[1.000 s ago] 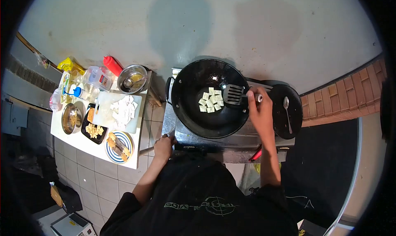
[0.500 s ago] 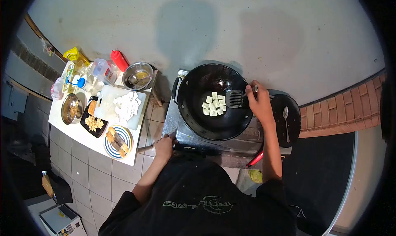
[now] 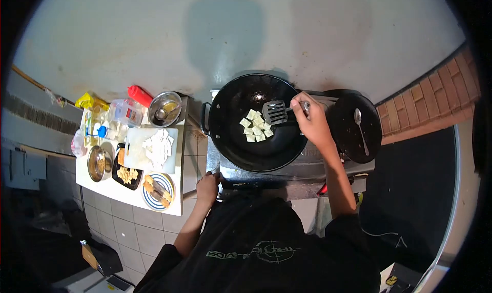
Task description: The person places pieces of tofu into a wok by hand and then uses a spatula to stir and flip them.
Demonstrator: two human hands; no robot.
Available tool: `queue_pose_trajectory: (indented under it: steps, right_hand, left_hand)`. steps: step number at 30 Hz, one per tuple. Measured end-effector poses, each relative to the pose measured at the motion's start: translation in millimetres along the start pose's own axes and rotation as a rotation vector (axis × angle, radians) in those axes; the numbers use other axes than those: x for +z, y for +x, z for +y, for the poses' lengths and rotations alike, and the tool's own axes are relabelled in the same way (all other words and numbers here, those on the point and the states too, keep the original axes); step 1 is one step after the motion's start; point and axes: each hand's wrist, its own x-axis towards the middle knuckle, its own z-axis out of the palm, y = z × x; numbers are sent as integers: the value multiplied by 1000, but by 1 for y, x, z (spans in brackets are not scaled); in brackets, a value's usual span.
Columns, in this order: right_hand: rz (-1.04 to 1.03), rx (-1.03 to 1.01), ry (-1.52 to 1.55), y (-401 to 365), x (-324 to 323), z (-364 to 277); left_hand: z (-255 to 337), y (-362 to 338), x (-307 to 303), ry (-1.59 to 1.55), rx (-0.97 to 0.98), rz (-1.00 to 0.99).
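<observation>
My right hand [image 3: 313,119] is closed round the handle of a slotted spatula [image 3: 275,112], whose dark head hangs over the right part of a black wok [image 3: 241,157]. Right beside the spatula's edge, several pale square pieces that look like tofu [image 3: 256,131] sit grouped in the middle of the wok. The wok rests on a steel stove [image 3: 225,166]. At the stove's front left corner is my left hand [image 3: 207,187], fingers curled in; what they grip there is hidden.
On the right of the stove lies a black pan [image 3: 341,126] with a metal spoon [image 3: 361,131]. A white table [image 3: 110,189] on the left bears a cutting board [image 3: 134,150] with white pieces, a striped plate [image 3: 170,184], a steel bowl [image 3: 165,119] and a red bottle [image 3: 138,95].
The spatula head has shifted left and toward the back, closer to the pieces, and the group is slightly rearranged. My left hand stays at the stove corner. The whole view has turned a little.
</observation>
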Motion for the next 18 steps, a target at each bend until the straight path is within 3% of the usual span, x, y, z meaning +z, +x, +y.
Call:
queue_pose_trajectory:
  steps: [4, 7, 15, 18]
  right_hand:
    - [43, -90, 8, -8, -4, -10]
    - [5, -6, -24, -14, -10, -23]
    - [54, -65, -13, -26, 3, -15]
    - [68, -4, 14, -31, 12, -7]
  left_hand:
    - [4, -1, -8, -5, 33, 18]
    - [6, -3, -9, -19, 10, -2]
    - [1, 3, -10, -3, 57, -58]
    - [0, 0, -7, -17, 76, 9]
